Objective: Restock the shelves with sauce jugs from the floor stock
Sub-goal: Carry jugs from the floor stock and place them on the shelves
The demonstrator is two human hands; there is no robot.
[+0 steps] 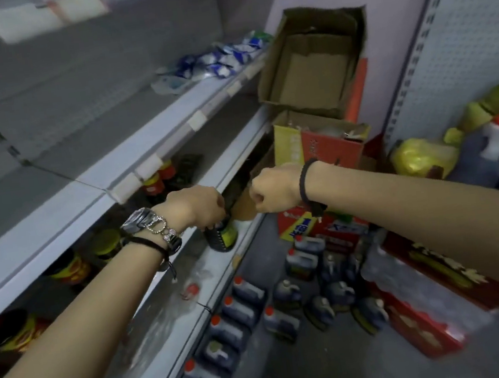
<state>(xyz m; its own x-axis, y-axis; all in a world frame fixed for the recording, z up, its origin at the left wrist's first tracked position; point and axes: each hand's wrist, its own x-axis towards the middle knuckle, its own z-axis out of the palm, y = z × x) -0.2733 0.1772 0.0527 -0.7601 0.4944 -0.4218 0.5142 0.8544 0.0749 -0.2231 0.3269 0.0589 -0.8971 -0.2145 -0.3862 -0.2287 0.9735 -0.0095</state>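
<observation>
Right now your left hand (195, 207) clamps the top of a dark sauce jug (221, 235) on the lower shelf (173, 297), right hand (272, 192) fisted empty beside it; jug likely heavy, rigid, slick, so grip the neck handle.

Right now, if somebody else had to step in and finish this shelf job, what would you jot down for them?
Left hand: closed over the top of a dark jug standing on the lower shelf, near its front edge.
Right hand: fist closed, just beside the left; I cannot tell whether it holds anything.
Done: a few jugs with yellow and red labels stand further back on that shelf.
Left: many dark jugs with red caps still on the floor, in a row along the shelf base and in a cluster beside the red cartons. The upper shelf is mostly bare.
</observation>
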